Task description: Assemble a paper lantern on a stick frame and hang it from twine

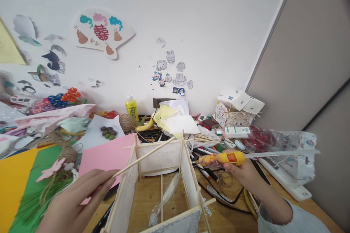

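Note:
My left hand (pixel 78 198) pinches one end of a thin wooden stick (pixel 146 156), which slants up and away over the left wall of a box-like frame. The frame (pixel 128 180) is built of wooden sticks with white paper walls and stands open at the top, right in front of me. Through it the tabletop shows, with a stick and a clear plastic-wrapped item (pixel 165 200). To the right, my right hand (pixel 239 171) is closed around a yellow hot glue gun (pixel 222 158). A long translucent glue stick (pixel 281 153) sticks out of its back. Its nozzle points left, near the frame's right wall.
Pink paper (pixel 106 156) and green and orange sheets lie at left, with twine (pixel 128 122) behind. A yellow-capped-label bottle (pixel 131 107) and a banana (pixel 145 126) stand near the wall. Black cables (pixel 232 202), pens and a white power strip (pixel 290 182) crowd the right side.

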Motion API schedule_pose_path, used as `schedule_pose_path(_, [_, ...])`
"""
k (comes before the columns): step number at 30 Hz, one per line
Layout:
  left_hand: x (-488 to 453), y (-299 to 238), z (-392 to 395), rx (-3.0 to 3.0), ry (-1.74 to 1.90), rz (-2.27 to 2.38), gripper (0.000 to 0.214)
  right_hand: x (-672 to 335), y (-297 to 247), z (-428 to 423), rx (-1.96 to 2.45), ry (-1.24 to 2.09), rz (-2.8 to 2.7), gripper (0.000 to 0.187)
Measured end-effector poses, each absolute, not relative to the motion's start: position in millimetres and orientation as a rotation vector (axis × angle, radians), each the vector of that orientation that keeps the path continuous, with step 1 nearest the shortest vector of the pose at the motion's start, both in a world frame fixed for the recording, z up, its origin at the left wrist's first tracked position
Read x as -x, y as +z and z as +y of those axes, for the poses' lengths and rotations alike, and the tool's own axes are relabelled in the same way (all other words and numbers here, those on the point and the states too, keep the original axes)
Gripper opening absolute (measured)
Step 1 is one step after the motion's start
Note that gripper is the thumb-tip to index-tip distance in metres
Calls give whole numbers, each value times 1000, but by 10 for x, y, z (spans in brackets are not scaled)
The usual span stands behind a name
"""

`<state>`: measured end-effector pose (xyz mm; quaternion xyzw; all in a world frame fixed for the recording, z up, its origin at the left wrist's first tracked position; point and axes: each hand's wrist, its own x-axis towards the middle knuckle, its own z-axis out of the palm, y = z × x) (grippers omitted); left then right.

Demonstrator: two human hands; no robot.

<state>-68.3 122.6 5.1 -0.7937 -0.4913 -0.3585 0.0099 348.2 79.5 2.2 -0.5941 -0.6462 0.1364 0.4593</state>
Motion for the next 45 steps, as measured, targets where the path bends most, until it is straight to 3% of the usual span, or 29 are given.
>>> schedule_pose_path(7, [147,623,1351,2907,-904,-1182,28,-3502,-158,756,1338,431,-1528,53])
schedule_pose_path(21, [114,522,1399,3016,-782,-1007,29,-3436,-47,693,1434,385,-1620,61])
schedule_pose_path(45, [101,615,1328,2822,-574,-956,37,-3429,-25,621,1344,416,-1505,58])
